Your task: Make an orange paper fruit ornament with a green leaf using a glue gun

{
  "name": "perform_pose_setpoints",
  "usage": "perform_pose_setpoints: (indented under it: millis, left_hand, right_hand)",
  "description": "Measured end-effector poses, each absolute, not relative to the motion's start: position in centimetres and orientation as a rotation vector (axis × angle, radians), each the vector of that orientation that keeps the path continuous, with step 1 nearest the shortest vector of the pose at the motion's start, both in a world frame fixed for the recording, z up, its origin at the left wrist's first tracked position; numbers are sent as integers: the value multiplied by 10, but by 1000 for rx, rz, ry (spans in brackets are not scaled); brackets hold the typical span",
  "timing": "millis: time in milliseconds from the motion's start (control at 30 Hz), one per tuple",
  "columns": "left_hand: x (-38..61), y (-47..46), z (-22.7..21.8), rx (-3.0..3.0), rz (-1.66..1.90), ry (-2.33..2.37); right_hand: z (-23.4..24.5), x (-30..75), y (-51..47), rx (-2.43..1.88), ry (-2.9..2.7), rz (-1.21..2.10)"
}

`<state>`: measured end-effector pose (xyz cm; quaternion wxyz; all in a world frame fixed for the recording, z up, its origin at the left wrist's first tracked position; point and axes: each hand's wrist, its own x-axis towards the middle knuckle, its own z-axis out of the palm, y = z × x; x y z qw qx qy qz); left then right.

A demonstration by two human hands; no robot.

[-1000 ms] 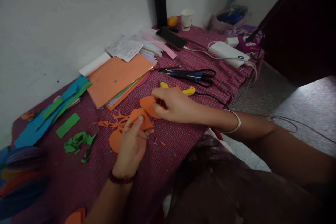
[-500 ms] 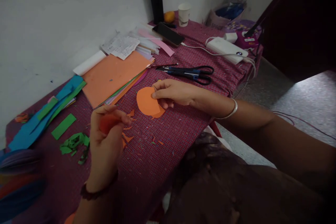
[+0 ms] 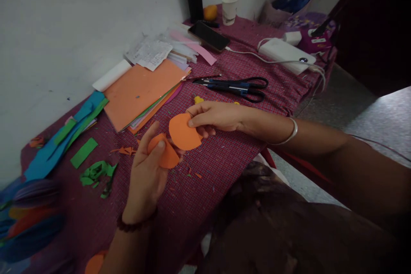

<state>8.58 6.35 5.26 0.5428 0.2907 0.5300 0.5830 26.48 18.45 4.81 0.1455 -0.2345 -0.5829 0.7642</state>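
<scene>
Between the thumb and fingers of my left hand [image 3: 149, 171] is a rounded piece of orange paper [image 3: 170, 158], tilted over the table. My right hand [image 3: 215, 117] pinches another orange paper piece [image 3: 183, 130] by its upper right edge; this one is round with a straight cut side. The two pieces are close together, their edges nearly meeting. Beyond my right hand lie scissors [image 3: 237, 87] with dark handles, blades toward the left. A stack of coloured paper [image 3: 141, 94], orange on top, sits behind my hands. Orange scraps [image 3: 126, 150] lie beside my left hand.
Blue paper strips [image 3: 51, 150], a green strip [image 3: 84, 153] and crumpled green scraps [image 3: 96, 173] are on the left. A blurred multicoloured paper object [image 3: 32, 214] stands lower left. At the back are a phone [image 3: 208, 35], a paper cup [image 3: 229, 8] and a white power bank [image 3: 285, 55] with cables.
My left hand has moved right, bringing its orange piece beside the one in my right hand. The camera view has shifted slightly. My right hand keeps its pinch.
</scene>
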Motion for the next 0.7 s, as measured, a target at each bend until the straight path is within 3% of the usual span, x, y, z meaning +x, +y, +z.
perform_pose_setpoints:
  millis: [233,533,700]
  left_hand:
    - [76,56,46,949,1322,1532]
    - [93,53,46,1159,1277,1427]
    - [92,50,47,1027,1360,1258]
  right_hand:
    - [45,269,182,-667,-1676,2162]
    - [44,252,169,-387,-1850,2258]
    - [39,250,173,-442,-1549,2401]
